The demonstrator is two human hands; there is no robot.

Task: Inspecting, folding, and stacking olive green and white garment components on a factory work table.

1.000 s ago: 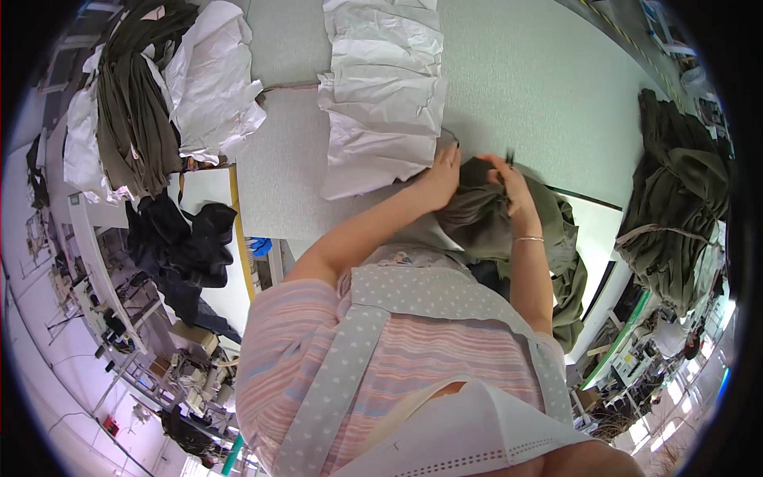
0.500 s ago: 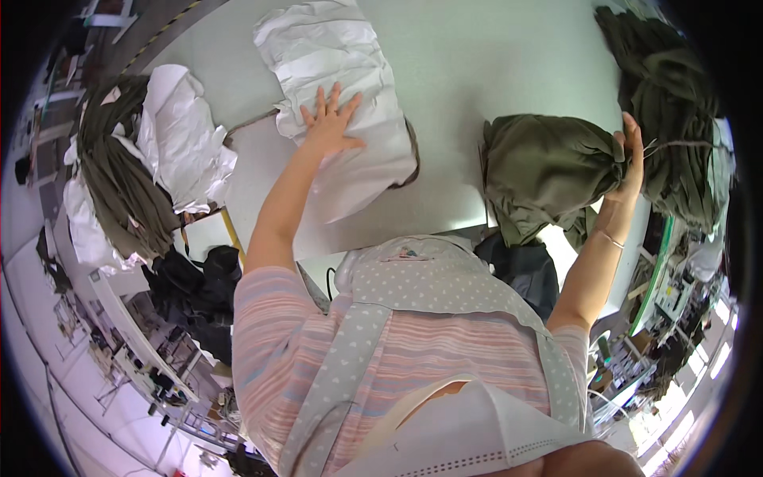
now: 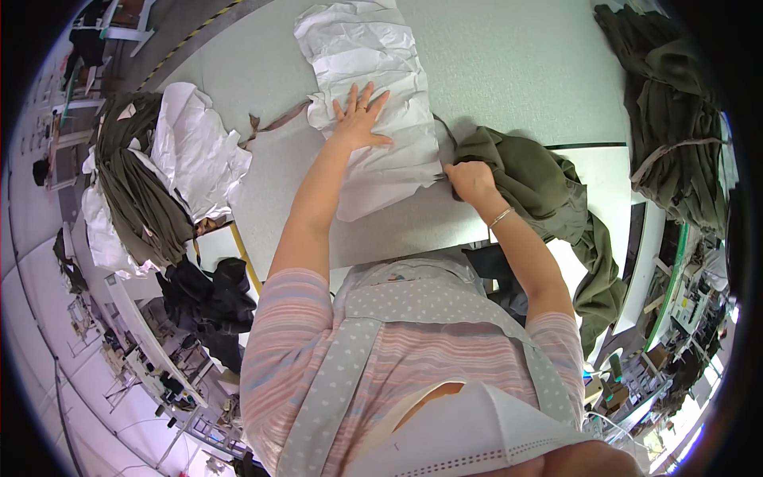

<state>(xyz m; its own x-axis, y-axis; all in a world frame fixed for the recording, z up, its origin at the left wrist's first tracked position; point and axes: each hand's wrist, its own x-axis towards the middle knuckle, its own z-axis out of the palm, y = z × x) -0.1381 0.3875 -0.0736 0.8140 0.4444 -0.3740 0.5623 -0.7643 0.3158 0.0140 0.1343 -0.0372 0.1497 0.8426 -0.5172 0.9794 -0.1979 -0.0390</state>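
My left hand (image 3: 362,123) lies with fingers spread on a crumpled sheet of white paper (image 3: 369,60). Beneath the paper runs a brownish cloth strip (image 3: 286,118), whose ends come out on both sides. By the paper's right edge, my right hand (image 3: 473,183) is closed on the near left end of a dark olive cloth (image 3: 528,171). Its fingertips are partly hidden, so I cannot make out whether the strip is in them too. The olive cloth lies bunched on the table, and part of it hangs over the near edge at the right.
The pale table (image 3: 509,71) stretches away ahead. At the left is a tied olive cloth bundle (image 3: 131,175) with white paper (image 3: 199,151); black cloth (image 3: 211,298) hangs below it. Another tied olive bundle (image 3: 675,103) lies at the far right. Workbenches stand around.
My right hand has moved left from the far side of the olive cloth to its end near the paper. The cloth has turned and spread toward the lower right. My left hand stays on the paper.
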